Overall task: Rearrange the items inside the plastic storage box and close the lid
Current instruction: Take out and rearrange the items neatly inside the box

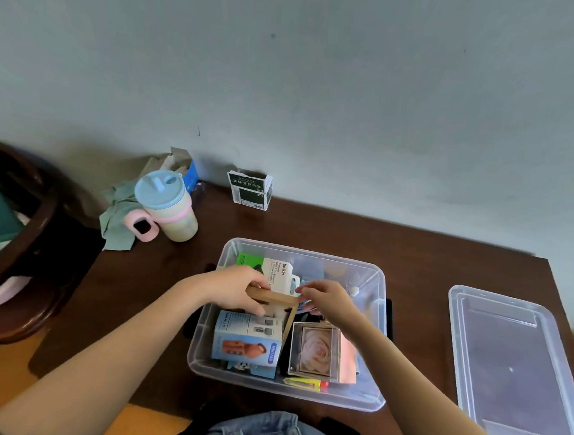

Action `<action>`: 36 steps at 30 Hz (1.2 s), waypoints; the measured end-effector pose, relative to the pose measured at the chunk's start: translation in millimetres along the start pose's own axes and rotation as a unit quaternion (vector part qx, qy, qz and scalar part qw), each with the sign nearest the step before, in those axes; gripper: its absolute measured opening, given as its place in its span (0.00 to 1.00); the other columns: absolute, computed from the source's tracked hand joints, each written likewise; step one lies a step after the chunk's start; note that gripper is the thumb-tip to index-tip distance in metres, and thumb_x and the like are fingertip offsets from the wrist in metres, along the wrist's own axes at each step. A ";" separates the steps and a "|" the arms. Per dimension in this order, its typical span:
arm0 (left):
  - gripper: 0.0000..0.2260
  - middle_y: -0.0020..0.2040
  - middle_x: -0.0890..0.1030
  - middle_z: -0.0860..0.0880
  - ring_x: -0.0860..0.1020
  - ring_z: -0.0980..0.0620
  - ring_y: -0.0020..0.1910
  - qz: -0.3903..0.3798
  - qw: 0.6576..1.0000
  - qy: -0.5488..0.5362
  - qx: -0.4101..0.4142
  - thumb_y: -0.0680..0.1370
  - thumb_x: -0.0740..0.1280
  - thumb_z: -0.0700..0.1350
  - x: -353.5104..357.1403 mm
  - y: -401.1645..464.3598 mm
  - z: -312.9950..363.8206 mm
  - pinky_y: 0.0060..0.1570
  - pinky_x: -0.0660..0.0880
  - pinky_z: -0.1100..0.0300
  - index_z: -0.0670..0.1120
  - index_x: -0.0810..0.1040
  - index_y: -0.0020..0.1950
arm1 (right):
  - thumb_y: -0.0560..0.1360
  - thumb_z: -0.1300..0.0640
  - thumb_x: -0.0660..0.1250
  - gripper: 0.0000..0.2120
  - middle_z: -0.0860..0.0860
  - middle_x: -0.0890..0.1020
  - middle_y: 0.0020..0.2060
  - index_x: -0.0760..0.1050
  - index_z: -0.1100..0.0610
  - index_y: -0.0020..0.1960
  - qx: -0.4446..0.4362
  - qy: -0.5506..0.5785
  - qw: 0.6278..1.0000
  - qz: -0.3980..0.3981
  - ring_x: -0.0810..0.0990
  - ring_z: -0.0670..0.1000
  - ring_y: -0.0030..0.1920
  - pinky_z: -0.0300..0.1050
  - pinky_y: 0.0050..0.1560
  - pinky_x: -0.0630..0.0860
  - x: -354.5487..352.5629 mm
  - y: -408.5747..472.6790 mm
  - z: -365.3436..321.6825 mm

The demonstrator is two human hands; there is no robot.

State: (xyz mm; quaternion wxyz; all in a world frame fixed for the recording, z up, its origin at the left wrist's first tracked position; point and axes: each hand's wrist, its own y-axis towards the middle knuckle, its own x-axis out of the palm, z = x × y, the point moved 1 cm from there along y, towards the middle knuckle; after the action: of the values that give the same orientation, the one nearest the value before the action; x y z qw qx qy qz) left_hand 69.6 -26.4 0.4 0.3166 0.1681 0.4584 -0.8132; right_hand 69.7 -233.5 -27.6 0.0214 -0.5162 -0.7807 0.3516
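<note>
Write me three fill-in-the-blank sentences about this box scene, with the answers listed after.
1. The lid lies on the table to the ____ of the box.
2. Both the left hand and right hand hold a ____ frame.
3. The cup has a ____ top.

Answers: right; wooden; blue

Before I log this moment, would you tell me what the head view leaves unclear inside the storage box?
- The wooden frame: its left end is covered by the left hand.
- What the right hand holds: its fingertips hide it.
- Items at the far right of the storage box: blurred behind the cloudy plastic wall.
- The yellow item at the near wall: too small to identify.
- The lid: cut off by the right edge.
</note>
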 end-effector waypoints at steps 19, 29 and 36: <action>0.16 0.54 0.80 0.55 0.77 0.55 0.52 -0.053 0.997 0.057 0.030 0.75 0.70 0.46 -17.7 -13.6 -3.3 0.55 0.73 0.58 0.51 0.78 0.63 | 0.77 0.61 0.59 0.11 0.49 0.83 0.39 0.81 0.56 0.46 0.033 -0.089 0.989 0.112 0.79 0.49 0.37 0.44 0.41 0.77 -26.0 5.1 14.6; 0.15 0.51 0.78 0.63 0.76 0.62 0.52 -0.088 0.996 -0.011 0.000 0.78 0.66 0.53 -14.2 -18.8 -8.3 0.52 0.71 0.67 0.51 0.79 0.62 | 0.70 0.47 0.73 0.18 0.56 0.81 0.43 0.71 0.59 0.37 0.151 -0.048 0.987 0.003 0.71 0.46 0.27 0.35 0.27 0.69 19.8 54.1 -13.0; 0.13 0.45 0.83 0.48 0.75 0.55 0.40 -0.026 0.998 -0.054 0.003 0.79 0.63 0.53 -12.6 -19.2 -13.1 0.43 0.70 0.59 0.47 0.84 0.50 | 0.67 0.38 0.72 0.24 0.54 0.80 0.43 0.74 0.60 0.43 0.142 -0.150 0.978 -0.004 0.77 0.52 0.44 0.43 0.41 0.72 35.5 62.7 -19.1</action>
State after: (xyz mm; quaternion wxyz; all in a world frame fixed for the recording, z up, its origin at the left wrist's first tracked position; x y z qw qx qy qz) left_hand 65.9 -3.5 12.9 0.3189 0.1126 0.4424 -0.8306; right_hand 110.3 -180.5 -60.8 -0.0220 -0.4459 -0.7194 0.5321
